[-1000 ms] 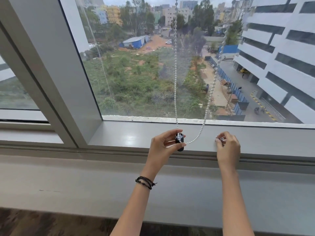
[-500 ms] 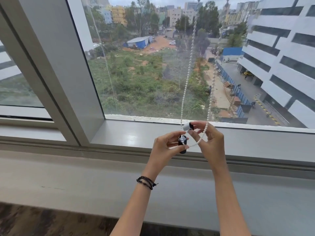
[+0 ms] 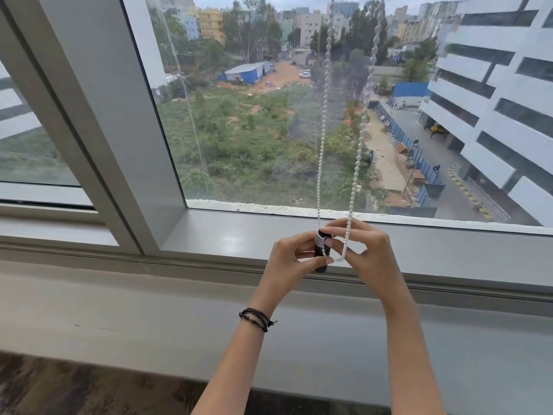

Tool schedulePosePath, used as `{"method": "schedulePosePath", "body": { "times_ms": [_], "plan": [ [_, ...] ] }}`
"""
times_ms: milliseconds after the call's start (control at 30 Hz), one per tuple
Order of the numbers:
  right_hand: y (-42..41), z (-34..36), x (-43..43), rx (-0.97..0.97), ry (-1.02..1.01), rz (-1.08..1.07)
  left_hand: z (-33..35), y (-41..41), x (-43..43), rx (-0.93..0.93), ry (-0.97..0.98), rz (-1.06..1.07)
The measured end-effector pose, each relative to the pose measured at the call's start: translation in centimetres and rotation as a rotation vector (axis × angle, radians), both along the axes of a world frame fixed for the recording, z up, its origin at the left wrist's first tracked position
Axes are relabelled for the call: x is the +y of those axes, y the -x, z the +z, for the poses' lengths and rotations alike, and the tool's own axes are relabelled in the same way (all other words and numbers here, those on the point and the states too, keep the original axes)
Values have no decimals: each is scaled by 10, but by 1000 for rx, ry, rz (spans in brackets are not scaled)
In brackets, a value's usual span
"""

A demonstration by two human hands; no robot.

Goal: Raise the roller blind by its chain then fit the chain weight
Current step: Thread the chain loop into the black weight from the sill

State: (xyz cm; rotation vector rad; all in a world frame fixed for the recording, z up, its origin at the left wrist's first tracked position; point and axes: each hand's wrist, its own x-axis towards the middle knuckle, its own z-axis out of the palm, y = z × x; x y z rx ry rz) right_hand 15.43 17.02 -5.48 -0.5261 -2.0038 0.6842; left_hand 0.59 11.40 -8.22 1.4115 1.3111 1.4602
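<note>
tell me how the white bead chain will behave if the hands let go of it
The bead chain looks floppy: it hangs in two strands and curves into a slack loop by the right hand. Likely light and prone to swinging, since the small black chain weight isn't hanging free.

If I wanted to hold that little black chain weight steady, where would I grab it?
Probably round the middle of the black chain weight, from the left side, as the left hand does. It stands upright, and a side grip leaves its silver top clear for the right hand and the bead chain.

Chain [image 3: 321, 151] runs off the top edge — weight [image 3: 320, 259] half hidden by fingers
</note>
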Motion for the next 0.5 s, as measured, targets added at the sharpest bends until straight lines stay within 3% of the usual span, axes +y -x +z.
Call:
{"method": "schedulePosePath", "body": {
  "times_ms": [500],
  "plan": [
    [-3, 6, 0, -97, -44, -22, 2, 0, 1, 35, -16, -2]
  ]
}}
